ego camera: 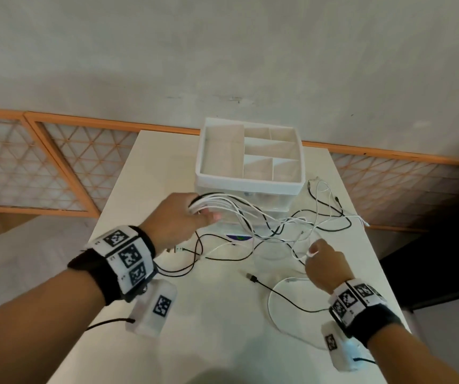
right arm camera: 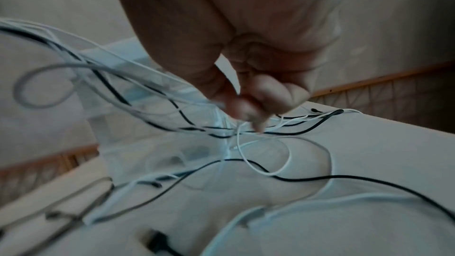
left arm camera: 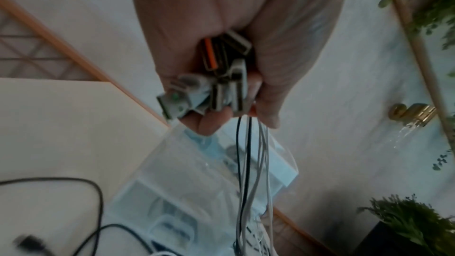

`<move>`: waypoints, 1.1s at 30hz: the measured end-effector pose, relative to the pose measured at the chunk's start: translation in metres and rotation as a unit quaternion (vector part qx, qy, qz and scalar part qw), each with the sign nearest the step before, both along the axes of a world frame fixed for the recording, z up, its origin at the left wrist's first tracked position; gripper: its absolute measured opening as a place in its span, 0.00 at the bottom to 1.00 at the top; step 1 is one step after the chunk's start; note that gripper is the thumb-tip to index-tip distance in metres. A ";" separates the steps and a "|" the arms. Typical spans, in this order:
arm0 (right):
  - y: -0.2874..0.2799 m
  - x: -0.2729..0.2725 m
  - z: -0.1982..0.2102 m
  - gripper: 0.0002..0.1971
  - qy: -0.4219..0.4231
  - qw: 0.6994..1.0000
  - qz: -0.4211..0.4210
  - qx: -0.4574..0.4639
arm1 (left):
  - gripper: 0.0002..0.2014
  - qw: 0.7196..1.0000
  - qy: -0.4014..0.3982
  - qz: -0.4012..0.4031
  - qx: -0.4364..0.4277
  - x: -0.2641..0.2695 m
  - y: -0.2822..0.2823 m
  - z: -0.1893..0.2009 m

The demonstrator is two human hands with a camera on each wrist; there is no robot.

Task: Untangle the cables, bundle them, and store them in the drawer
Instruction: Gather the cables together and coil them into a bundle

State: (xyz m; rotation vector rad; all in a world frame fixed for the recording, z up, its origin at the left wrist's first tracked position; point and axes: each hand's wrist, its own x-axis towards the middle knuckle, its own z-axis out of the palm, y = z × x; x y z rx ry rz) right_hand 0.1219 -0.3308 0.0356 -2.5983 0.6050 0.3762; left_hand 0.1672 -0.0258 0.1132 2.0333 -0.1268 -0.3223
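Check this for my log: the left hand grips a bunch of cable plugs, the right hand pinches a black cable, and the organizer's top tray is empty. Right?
One thing is wrong: the right hand pinches a white cable, not a black one, as the right wrist view shows. The left hand does grip a bunch of plugs, and the organizer's top tray is empty in the head view.
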 end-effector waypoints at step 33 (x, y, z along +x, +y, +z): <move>-0.029 0.066 0.044 0.12 -0.049 0.995 0.037 -0.083 | 0.13 0.983 -0.184 0.009 0.004 0.024 0.007 0.080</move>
